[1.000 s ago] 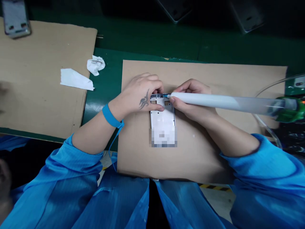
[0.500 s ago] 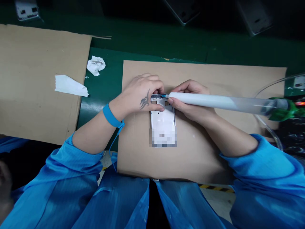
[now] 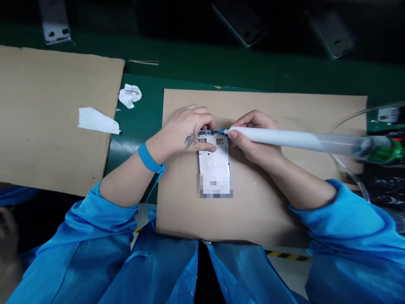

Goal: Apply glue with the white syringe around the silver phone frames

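Along the top edge of the phone frame (image 3: 215, 164), we have moved the syringe (image 3: 291, 139) rightward. Our left hand (image 3: 190, 128) grips the phone frame on the cardboard sheet (image 3: 253, 211); our right hand (image 3: 262, 154) grips the syringe. Beneath lies the green table (image 3: 136, 126).

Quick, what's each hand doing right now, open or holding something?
Left hand: closed on the phone frame, thumb on its face.
Right hand: closed around the front of the syringe.

Wht paper strip (image 3: 98, 120) is lying across edge of L cardboard (image 3: 47, 97); crumpled wad (image 3: 130, 96) is sitting nr it on grn tabletop (image 3: 148, 105).
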### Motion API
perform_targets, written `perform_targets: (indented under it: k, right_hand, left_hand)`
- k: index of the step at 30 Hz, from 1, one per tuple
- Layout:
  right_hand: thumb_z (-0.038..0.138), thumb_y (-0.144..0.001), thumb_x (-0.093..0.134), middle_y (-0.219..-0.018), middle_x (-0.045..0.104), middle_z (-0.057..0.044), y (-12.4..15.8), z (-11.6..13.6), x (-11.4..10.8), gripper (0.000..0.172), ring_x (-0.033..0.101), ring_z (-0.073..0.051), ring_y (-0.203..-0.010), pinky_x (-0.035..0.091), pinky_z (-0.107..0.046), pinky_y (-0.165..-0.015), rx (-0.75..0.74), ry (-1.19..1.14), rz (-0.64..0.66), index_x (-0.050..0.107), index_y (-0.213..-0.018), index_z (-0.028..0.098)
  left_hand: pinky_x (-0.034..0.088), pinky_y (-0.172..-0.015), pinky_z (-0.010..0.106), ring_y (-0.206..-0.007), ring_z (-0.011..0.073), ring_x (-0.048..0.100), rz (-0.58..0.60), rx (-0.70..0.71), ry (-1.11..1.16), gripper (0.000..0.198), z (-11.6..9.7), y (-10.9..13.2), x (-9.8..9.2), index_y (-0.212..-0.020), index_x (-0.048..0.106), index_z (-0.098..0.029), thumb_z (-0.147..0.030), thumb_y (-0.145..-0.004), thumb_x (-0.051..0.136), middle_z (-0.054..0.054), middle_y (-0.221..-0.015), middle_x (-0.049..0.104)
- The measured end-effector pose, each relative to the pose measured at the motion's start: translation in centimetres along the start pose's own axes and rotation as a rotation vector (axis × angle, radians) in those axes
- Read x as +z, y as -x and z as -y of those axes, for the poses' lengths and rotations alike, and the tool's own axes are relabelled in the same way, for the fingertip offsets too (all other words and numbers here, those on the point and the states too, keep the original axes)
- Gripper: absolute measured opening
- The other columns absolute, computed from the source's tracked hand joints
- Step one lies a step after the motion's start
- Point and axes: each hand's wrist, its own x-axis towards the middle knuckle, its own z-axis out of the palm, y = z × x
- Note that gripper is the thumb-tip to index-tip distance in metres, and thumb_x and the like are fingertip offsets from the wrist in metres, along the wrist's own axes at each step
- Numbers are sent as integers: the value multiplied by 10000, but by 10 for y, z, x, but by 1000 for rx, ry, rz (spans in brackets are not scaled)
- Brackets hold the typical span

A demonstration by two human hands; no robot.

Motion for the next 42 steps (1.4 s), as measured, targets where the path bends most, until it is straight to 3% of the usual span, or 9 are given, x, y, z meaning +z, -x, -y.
perform_targets:
  k: [3, 6, 11, 15, 21, 27, 32, 36, 42]
  right_hand:
    - [797, -931, 815, -746, 765, -7, 7, -6, -4, 515, 689, -193, -554, 572, -344, -508, -30, -104, 22, 677, -1041, 313]
    - [845, -924, 799, -901, 854, -50, 14, -9, -7, 656, 842, -249, -750, 704, -405, -710, -185, -17, 147, 717, -1267, 292]
    - [762, -1057, 708, -1230, 888, -123, -2, -2, -2, 620, 884, -313, -1083, 711, -489, -998, -230, 263, 251, 752, -1418, 260]
    - [639, -1094, 730, -1428, 827, -139, -64, 6, 21, 538, 840, -360, -1212, 675, -479, -1050, -199, 384, 232, 733, -1493, 279]
    - [499, -1115, 756, -1432, 819, -129, -182, 1, 47, 617, 786, -370, -1294, 598, -444, -1133, -116, 434, 140, 621, -1659, 242]
    - [442, -1091, 784, -1335, 801, -182, -200, -40, -19, 525, 749, -366, -1255, 566, -507, -1120, 151, 525, -313, 648, -1534, 194]
    - [407, -1035, 856, -1469, 702, -307, -201, -60, -78, 707, 688, -340, -1282, 505, -526, -1161, 208, 570, -355, 537, -1561, 59]
    - [422, -969, 913, -1466, 721, -252, -215, -66, -83, 833, 700, -259, -1204, 522, -415, -1085, 202, 590, -307, 488, -1599, 79]
    - [339, -908, 955, -1290, 803, -209, -203, -63, -84, 708, 767, -345, -1182, 570, -453, -1049, 211, 686, -328, 602, -1468, 90]
  left_hand:
    - [554, -991, 448, -1136, 339, 728, -64, -35, -24, 666, 4, 4, -2, -1235, 765, -191, -782, -935, 831, 124, -1225, 789]
    - [572, -1058, 499, -1226, 364, 713, -266, -188, -121, 549, 13, 8, -12, -1388, 724, -175, -639, -1121, 603, 172, -1363, 766]
    - [576, -1072, 606, -1109, 399, 723, -338, -337, -320, 324, 27, 16, -31, -1128, 802, -176, -236, -1048, 494, 182, -1220, 796]
    - [613, -1074, 584, -1093, 380, 751, -313, -335, -310, 294, 29, 21, -37, -1023, 796, -193, -164, -968, 509, 171, -1179, 812]
    - [651, -1000, 572, -1032, 388, 759, -279, -345, -373, 190, 25, 21, -45, -919, 750, -207, -160, -927, 566, 167, -1072, 792]
    - [646, -999, 560, -1042, 388, 753, -252, -379, -408, 178, 21, 20, -42, -935, 748, -180, -140, -942, 574, 177, -1100, 776]
    - [635, -1003, 533, -1042, 380, 749, -218, -395, -432, 197, 19, 19, -39, -954, 752, -145, -111, -947, 558, 190, -1114, 767]
    - [634, -1015, 538, -1071, 392, 751, -227, -378, -442, 204, 21, 19, -42, -980, 758, -136, -134, -960, 556, 204, -1136, 769]
    - [638, -996, 556, -1038, 392, 756, -254, -329, -452, 208, 30, 15, -44, -976, 757, -145, -183, -950, 553, 199, -1127, 785]
